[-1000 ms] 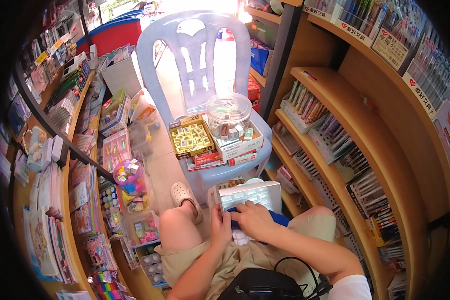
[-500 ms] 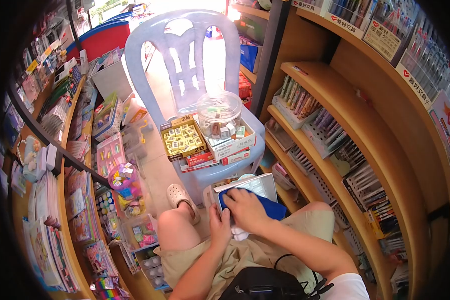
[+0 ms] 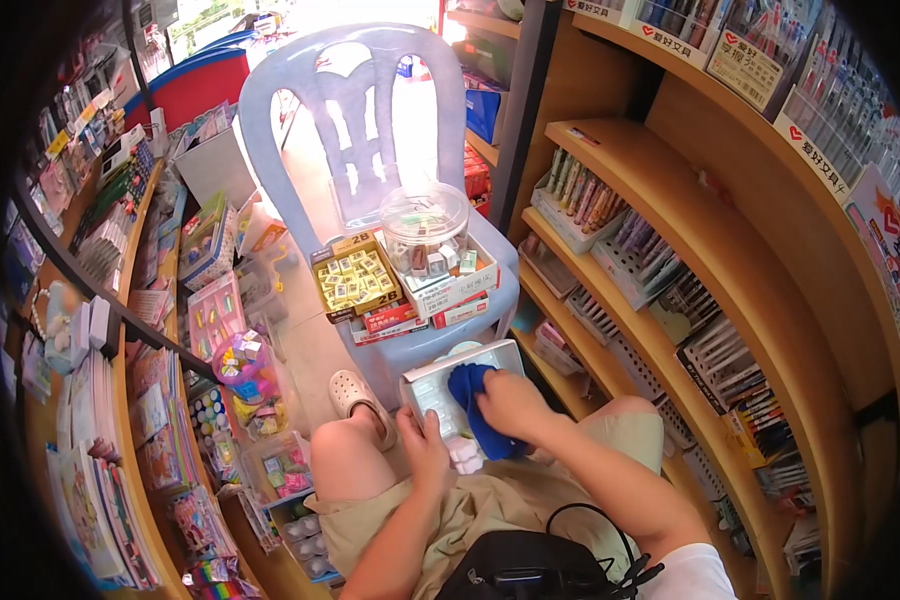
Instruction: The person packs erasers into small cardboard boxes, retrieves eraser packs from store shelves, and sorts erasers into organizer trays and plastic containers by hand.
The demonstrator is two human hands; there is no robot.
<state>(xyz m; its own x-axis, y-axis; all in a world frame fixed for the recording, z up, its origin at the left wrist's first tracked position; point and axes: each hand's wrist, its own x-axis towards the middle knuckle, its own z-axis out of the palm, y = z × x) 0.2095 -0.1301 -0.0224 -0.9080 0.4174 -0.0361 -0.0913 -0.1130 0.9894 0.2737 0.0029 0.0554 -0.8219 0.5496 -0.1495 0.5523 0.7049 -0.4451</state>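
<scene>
Over my lap is an open white box (image 3: 433,388) with a pale inside, tilted toward me. My left hand (image 3: 427,450) is closed on its near left edge, thumb up along the side. In my right hand (image 3: 515,405) a blue cloth (image 3: 488,428) is bunched, lying against the right part of the box's inside and hanging toward my lap. The fingertips of that hand are partly hidden in the folds. A pale pink, lobed object (image 3: 464,456) shows just below the box, near my left hand; its kind cannot be made out.
Ahead stands a blue plastic chair (image 3: 260,120), its seat carrying a box of yellow erasers (image 3: 355,280) and a clear round tub (image 3: 423,215). Wooden shelves (image 3: 660,190) with pens rise on the right. Stationery shelves and plastic bins (image 3: 275,465) line the left.
My right hand has gathered the cloth, which lay spread over the box, into a bunch and shifted slightly right. More of the box's inside shows, and the box sits slightly further left.
</scene>
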